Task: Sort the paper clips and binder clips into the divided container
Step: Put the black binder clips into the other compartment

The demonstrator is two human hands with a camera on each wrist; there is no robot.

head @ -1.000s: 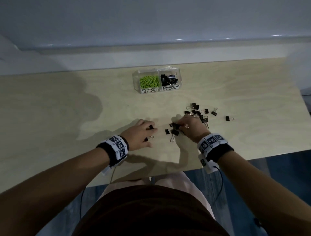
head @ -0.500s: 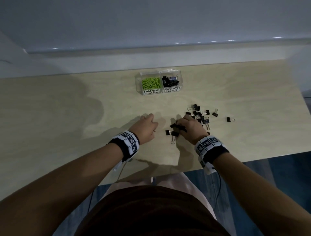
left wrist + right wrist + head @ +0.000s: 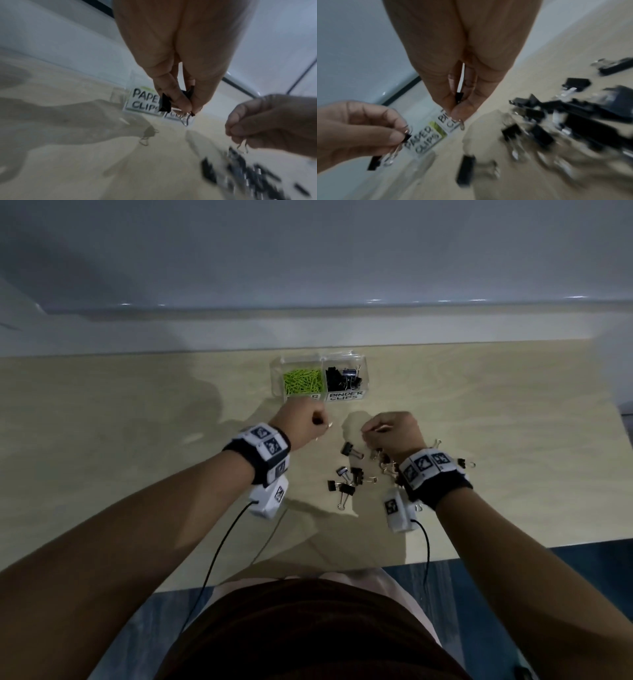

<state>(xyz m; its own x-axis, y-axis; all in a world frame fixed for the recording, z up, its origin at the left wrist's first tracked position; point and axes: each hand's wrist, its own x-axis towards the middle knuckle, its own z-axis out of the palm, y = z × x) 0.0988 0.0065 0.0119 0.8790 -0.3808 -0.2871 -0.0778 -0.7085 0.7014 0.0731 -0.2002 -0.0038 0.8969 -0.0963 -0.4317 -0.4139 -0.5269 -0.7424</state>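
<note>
A clear divided container (image 3: 364,373) stands at the back of the table, green paper clips (image 3: 303,380) in its left half and black binder clips (image 3: 342,378) in its right half. My left hand (image 3: 310,422) hovers just in front of it, fingers pinching black binder clips (image 3: 165,102). My right hand (image 3: 390,429) is raised beside it, pinching a binder clip (image 3: 459,96) by thumb and fingers. Several loose binder clips (image 3: 351,474) lie on the table below and between my wrists.
The wooden table (image 3: 137,440) ends at a near edge (image 3: 513,556) close to my body. A pale wall ledge (image 3: 308,330) runs behind the container. More binder clips (image 3: 466,463) lie to the right of my right wrist.
Both hands have lifted off the pile and moved forward toward the container, each carrying binder clips. The camera has come closer to the table.
</note>
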